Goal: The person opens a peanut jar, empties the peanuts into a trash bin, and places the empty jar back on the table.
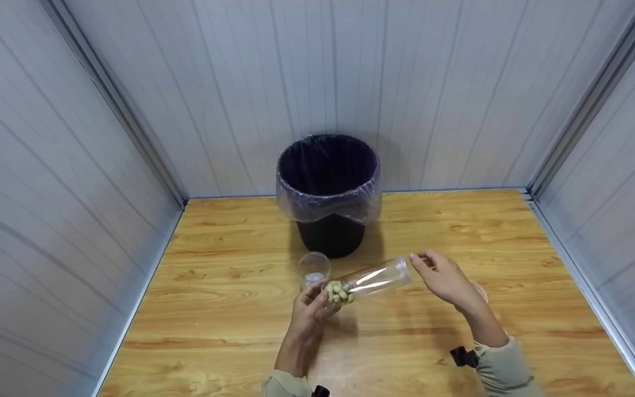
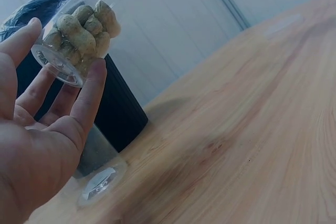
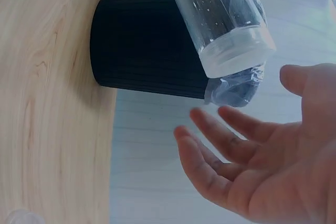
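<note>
- We see a clear jar (image 1: 375, 278) held above the near middle of the table (image 1: 213, 336), its base to the left and its neck to the right, leaning closer to level than upright. Unshelled peanuts (image 2: 79, 32) are gathered at the base end.
- The left hand (image 1: 309, 311) grips that base, thumb and fingers bent around it.
- The right hand (image 1: 444, 278) holds nothing; its fingers curve loosely just beside the neck, without touching it.
- Farther off, in the middle by the far wall, stands a black bin (image 1: 331, 234) with a clear bag (image 1: 328, 207) folded over its rim. A second clear jar (image 1: 313, 264) stands on the table just beside the bin's near left side.
- A clear disc (image 2: 283, 23) lies on the table to the right (we take it for a lid, though it is partly hidden behind the right wrist in the head view).
- The step in hand, as we judge it, is handling the filled jar with its neck uncovered. The next move would call for a firm left grip and a careful tilt, since the peanuts could slide out.
- We can read no brand, label or writing anywhere. A pale patch (image 2: 100, 183) shows at the second jar's base, but we cannot tell what it is.
</note>
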### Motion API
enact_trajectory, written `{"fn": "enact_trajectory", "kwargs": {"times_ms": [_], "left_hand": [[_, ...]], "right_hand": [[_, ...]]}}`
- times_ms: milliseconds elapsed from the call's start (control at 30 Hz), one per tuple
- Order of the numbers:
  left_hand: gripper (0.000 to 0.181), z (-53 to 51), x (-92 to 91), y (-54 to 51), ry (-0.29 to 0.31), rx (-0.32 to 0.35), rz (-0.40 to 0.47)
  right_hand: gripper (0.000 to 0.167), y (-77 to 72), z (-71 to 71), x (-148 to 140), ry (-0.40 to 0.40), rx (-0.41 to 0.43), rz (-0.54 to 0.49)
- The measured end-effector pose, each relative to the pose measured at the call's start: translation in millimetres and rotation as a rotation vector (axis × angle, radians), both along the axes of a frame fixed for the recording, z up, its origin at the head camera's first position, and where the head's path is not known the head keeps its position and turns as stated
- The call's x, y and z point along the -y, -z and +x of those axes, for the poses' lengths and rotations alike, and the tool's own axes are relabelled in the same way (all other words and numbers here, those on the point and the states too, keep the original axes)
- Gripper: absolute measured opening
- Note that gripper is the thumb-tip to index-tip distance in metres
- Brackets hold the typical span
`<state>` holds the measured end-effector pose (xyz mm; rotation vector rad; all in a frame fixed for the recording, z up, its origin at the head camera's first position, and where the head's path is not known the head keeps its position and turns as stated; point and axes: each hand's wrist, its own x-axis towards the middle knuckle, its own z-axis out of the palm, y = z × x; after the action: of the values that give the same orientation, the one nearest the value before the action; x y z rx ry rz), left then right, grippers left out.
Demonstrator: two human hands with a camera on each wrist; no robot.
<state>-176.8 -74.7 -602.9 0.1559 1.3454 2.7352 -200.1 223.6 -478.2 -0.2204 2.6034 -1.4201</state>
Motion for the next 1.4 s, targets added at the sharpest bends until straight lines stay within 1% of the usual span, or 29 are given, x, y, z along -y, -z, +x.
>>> {"fn": "enact_trajectory", "kwargs": {"times_ms": [133, 233, 333, 400, 500, 567, 633, 700, 767, 867, 933, 967, 1067, 1167, 1267, 1400], "left_hand": [[0.041, 1.6, -1.3, -0.2, 0.008, 0.016, -0.013], [0.039, 2.9, -2.3, 0.3, 0.011, 0.036, -0.027], [0.038, 3.1, -2.8, 0.3, 0.000, 0.049, -0.037], [0.039, 2.5, -3.2, 0.1, -0.004, 0.051, -0.042], [0.042, 3.3, -1.3, 0.1, -0.005, 0.045, -0.067], [0.044, 3.8, -0.8, 0.2, -0.007, 0.037, -0.082], [0.042, 4.5, -0.7, 0.4, -0.005, 0.028, -0.094], [0.041, 4.8, -1.2, 1.4, 0.000, 0.022, -0.097], [0.037, 5.2, -1.8, 1.9, 0.007, 0.021, -0.094], [0.035, 6.1, -2.4, 2.4, 0.009, 0.021, -0.104], [0.036, 6.0, -2.9, 2.6, -0.001, 0.025, -0.113], [0.038, 5.7, -3.4, 2.9, -0.004, 0.028, -0.116], [0.042, 5.4, -3.6, 3.2, -0.013, 0.029, -0.119], [0.045, 5.4, -2.0, 1.0, -0.012, 0.032, -0.123], [0.046, 6.2, 0.0, -0.4, -0.015, 0.032, -0.129], [0.044, 11.7, 0.3, 2.8, -0.011, 0.057, -0.139]], "right_hand": [[0.069, 0.0, 2.4, 2, 0.000, 0.062, -0.024], [0.063, 0.9, 4.0, 1, -0.022, 0.091, -0.051], [0.055, 3.2, 4.1, -4, -0.096, 0.100, -0.100], [0.053, 4.8, 3.5, -9, -0.158, 0.097, -0.145], [0.060, 9.7, 2.2, -15, -0.253, 0.071, -0.213], [0.068, 12.5, 1.3, -17, -0.290, 0.061, -0.251], [0.075, 14.4, 0.6, -18, -0.285, 0.067, -0.280], [0.077, 15.8, 0.8, -16, -0.245, 0.074, -0.263], [0.073, 16.6, 1.4, -14, -0.172, 0.065, -0.198], [0.067, 17.3, 2.6, -9, -0.083, 0.018, -0.065], [0.069, 17.5, 2.1, -7, -0.041, 0.012, -0.015], [0.071, 17.4, 1.3, -6, -0.033, 0.016, 0.003], [0.071, 18.5, -0.7, -4, -0.037, 0.062, 0.016], [0.064, 21.2, -1.9, -4, -0.093, 0.067, -0.010], [0.054, 25.4, -2.5, -8, -0.179, 0.033, -0.104], [0.053, 32.4, 0.5, -15, -0.270, 0.011, -0.226]]}}
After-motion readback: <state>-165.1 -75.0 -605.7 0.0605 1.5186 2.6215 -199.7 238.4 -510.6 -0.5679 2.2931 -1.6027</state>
